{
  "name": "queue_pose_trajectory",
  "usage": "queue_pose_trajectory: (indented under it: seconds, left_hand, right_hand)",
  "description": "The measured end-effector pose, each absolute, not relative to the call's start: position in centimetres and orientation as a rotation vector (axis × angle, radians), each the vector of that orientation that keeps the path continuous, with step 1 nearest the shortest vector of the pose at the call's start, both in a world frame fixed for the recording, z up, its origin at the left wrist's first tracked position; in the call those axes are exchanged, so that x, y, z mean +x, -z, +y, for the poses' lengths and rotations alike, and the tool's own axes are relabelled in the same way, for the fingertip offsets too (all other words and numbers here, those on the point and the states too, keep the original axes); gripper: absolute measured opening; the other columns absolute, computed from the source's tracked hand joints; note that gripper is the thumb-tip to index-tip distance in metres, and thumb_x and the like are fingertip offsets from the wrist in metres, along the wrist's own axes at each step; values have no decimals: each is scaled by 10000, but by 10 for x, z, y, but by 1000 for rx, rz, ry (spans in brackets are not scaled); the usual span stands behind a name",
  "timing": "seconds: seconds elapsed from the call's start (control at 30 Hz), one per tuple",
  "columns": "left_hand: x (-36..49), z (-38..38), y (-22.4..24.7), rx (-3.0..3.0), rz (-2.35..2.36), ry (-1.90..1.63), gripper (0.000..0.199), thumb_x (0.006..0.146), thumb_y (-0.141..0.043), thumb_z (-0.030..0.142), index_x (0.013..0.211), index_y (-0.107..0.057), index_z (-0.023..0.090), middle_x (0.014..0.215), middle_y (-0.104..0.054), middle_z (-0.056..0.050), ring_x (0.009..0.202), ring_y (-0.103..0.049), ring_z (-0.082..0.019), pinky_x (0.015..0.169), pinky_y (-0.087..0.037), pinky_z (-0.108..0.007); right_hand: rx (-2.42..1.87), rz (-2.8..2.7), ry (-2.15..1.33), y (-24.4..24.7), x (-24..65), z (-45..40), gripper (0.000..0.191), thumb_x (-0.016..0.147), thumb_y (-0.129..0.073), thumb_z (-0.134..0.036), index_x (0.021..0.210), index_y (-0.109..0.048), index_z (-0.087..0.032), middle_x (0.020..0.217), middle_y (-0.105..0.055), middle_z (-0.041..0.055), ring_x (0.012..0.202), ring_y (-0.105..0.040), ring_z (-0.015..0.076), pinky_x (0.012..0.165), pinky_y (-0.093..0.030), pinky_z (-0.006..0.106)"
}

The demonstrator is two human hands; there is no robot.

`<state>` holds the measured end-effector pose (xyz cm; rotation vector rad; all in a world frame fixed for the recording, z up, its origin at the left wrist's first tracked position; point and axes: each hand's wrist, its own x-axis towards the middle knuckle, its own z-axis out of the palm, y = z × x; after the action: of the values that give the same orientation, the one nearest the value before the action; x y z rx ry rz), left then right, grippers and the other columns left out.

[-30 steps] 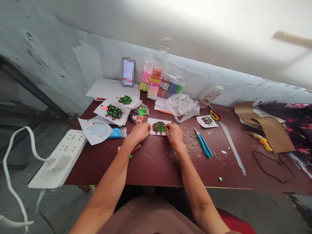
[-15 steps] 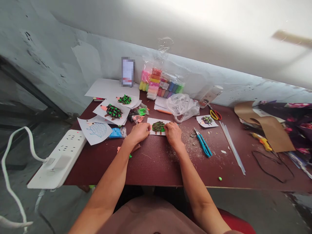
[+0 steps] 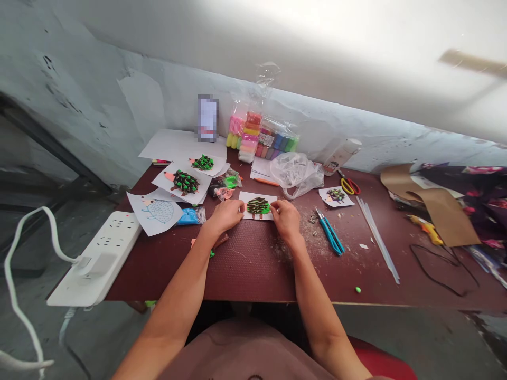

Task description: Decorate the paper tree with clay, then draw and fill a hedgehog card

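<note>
A small white card [image 3: 242,215] lies flat on the table with a hedgehog on it: green clay body [image 3: 265,208], dark spiky pieces across its back, brown feet. My left hand [image 3: 226,215] is closed at the card's left edge, thumb and fingers pinching it and covering the hedgehog's head. At the right edge, my right hand [image 3: 288,219] is closed in a pinch, fingertips beside the green body. Whatever its fingertips hold is too small to make out. Several small seed-like pieces [image 3: 312,227] lie to the right of that hand, beside a blue utility knife [image 3: 331,235].
Finished-looking hedgehog cards [image 3: 185,181] and a blue hedgehog drawing [image 3: 156,214] lie left. Behind are packs of coloured clay [image 3: 261,140] and a plastic bag [image 3: 296,171]. To the right are scissors [image 3: 350,186], glue sticks [image 3: 378,240] and a glue gun [image 3: 428,229]. A power strip [image 3: 97,258] sits at the left edge.
My right hand has shifted slightly right, off the hedgehog's back end, so more of the green clay shows. My left hand stays at the card's left edge.
</note>
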<state>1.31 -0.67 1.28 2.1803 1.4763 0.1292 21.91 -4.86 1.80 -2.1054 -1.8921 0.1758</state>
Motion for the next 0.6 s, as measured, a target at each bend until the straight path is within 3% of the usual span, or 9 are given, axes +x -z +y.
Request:
queue_pose_trajectory:
  seconds: [0.27,0.4,0.6]
  left_hand:
    - [13,-6,-11,2186,1465,-126,194,871,-551,171,986,-703,205,1032,-763,-89,996,-698,-257,809,-489,-310]
    - [13,-7,-10,2190,1463,-130,207,869,-543,167,990,-705,208,1023,-764,-89,991,-699,-260,808,-489,-315]
    - [13,-7,-13,2190,1465,-147,211,871,-549,156,992,-715,203,1037,-763,-96,1024,-694,-263,830,-497,-313]
  right_hand:
    - [-2656,-1534,43,-29,273,-71,344,951,-463,-132,1159,-737,-129,1108,-699,190,971,-664,254,774,-429,317]
    - [-2748,-1485,31,-24,281,-78,372,949,-407,-99,1140,-726,-87,1118,-675,250,960,-680,289,761,-448,347]
    - [-2676,-1452,-12,-14,290,-76,351,925,-420,-81,1051,-746,-114,984,-720,222,888,-691,269,751,-450,336]
